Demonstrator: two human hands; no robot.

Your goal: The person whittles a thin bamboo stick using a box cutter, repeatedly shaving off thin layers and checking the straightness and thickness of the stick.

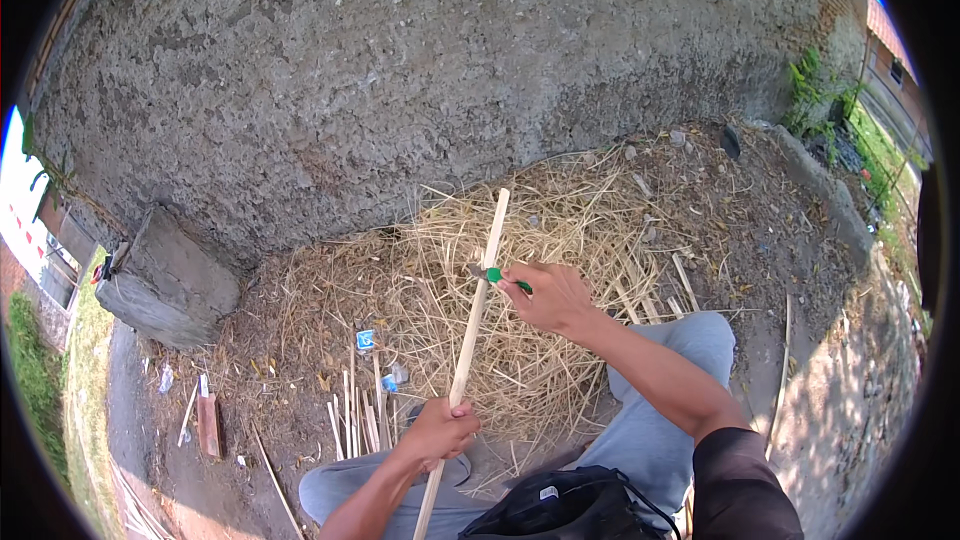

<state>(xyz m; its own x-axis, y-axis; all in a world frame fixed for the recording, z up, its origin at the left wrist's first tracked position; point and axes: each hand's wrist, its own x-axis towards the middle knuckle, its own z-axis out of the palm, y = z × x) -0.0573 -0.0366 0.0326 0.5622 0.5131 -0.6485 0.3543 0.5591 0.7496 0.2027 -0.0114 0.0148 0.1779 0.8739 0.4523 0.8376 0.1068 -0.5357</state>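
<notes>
A long pale wooden strip [470, 340] slants up and away from my lap, its far end over the straw-like shavings. My left hand [441, 435] is wrapped around its lower part, near my left knee. In my right hand [550, 297] is a small green-handled tool [494, 275] with a short dark metal head. That head meets the strip in its upper part; its exact kind is too small to tell. A thick heap of curled pale shavings [540, 380] lies beneath both hands, between my legs and the wall.
A rough grey wall [430, 70] rises beyond the heap, with a concrete block [175, 280] at left. Several thin strips [352, 410] lie by my left knee, near a small blue box [366, 340]. A black bag [570, 505] rests on my lap.
</notes>
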